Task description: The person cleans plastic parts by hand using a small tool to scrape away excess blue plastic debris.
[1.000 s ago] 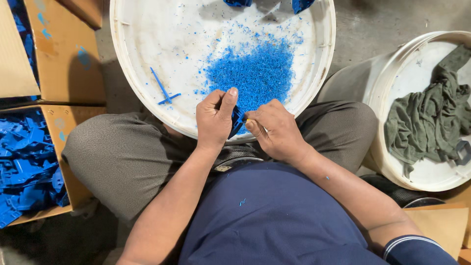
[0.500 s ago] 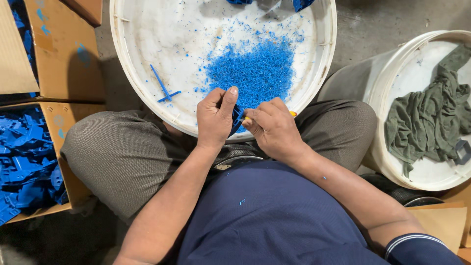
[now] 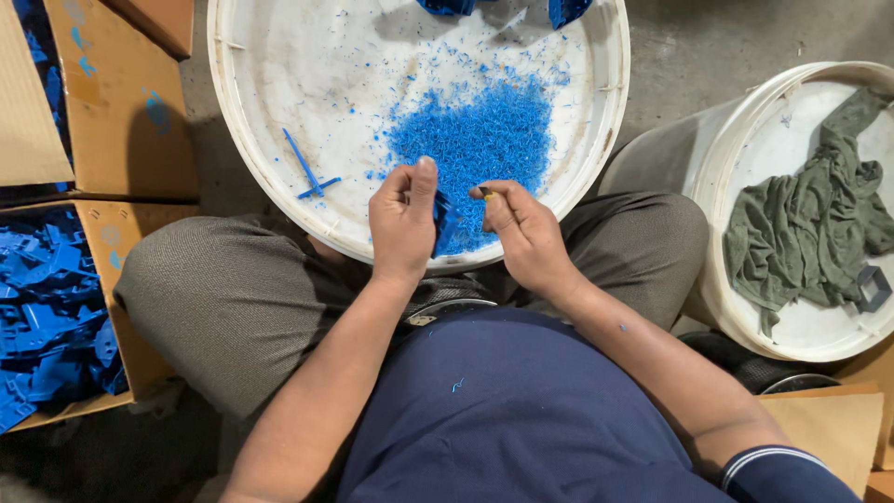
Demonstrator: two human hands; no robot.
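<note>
White basin point(image 3: 270, 177) of blue shavings point(image 3: 470, 140) on lap, left hand point(image 3: 402, 224) pinching blue plastic part point(image 3: 443, 224), right hand point(image 3: 521, 233) closed around small trimming tool point(image 3: 485, 193)

A blue plastic part point(image 3: 444, 224), smooth and slightly glossy, is held in the left hand point(image 3: 402, 222). The white basin point(image 3: 279, 121) looks like matt plastic, scuffed and stained. Fine blue plastic shavings point(image 3: 475, 140) are scattered on it. The boxes point(image 3: 121, 102) are made of brown matt cardboard. A green rag point(image 3: 801, 233) of soft, wrinkled cloth is seen in the white plastic bucket point(image 3: 745, 149).
</note>
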